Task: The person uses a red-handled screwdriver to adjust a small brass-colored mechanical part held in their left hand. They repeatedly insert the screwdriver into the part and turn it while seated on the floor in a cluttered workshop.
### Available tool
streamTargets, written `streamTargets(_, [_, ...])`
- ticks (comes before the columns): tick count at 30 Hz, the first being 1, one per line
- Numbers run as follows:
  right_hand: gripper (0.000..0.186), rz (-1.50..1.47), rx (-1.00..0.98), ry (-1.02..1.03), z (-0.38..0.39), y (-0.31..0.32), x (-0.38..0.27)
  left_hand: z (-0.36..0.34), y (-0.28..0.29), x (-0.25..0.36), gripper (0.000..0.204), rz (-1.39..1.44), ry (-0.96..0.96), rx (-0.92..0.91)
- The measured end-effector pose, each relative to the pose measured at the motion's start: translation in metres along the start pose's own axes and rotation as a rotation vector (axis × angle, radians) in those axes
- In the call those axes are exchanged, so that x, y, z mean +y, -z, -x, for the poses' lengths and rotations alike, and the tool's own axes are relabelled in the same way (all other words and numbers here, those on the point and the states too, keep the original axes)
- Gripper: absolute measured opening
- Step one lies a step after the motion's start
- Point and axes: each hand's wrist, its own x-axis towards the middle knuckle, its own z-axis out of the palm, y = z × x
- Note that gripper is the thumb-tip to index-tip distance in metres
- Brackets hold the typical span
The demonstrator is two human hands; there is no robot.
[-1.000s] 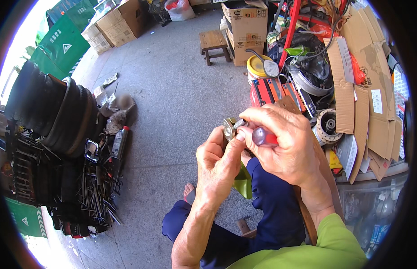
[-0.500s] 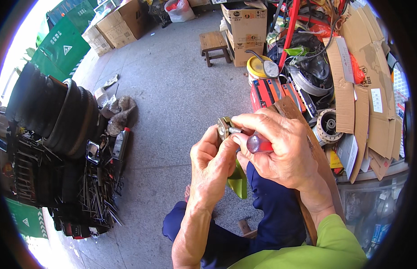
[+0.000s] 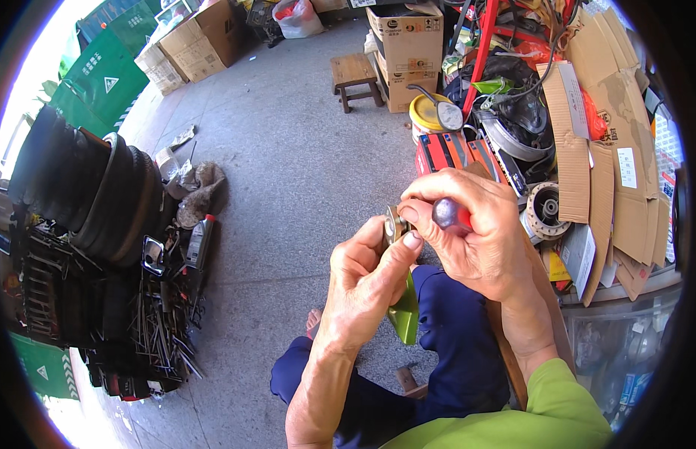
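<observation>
Metal fitting [image 3: 394, 228], small and half covered, sits between my two hands, up in front of me over the grey floor [image 3: 266, 187], the widest thing below. Flattened cardboard [image 3: 617, 165] stands at my right, and past it the dark round rim cuts the view off. Of the wooden plank [image 3: 507, 346] beside my right leg I see only strips, because my forearm hides the rest. My right grip [image 3: 471, 232] is curled closed round a red-handled tool; my left grip [image 3: 363, 277] is pinched narrow on the fitting, its thumb at the near side. Below that thumb hangs a green piece [image 3: 406, 314], its upper end hidden, so how it meets the metal I can't make out. The tool's red handle [image 3: 453, 215] shows its rounded end toward me; fingers cover its shaft, and I cannot tell whether its tip touches the fitting.
</observation>
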Motion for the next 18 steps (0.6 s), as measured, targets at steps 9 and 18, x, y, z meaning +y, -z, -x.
streamTargets(9, [0.010,0.064,0.123,0.023,-0.001,-0.001,0.003,-0.007,-0.011,-0.017,0.023,-0.475,-0.331,0.256])
streamTargets(18, [0.029,0.135,0.010,0.166,0.005,-0.004,-0.001,-0.003,-0.009,-0.009,0.027,-0.512,-0.306,0.276])
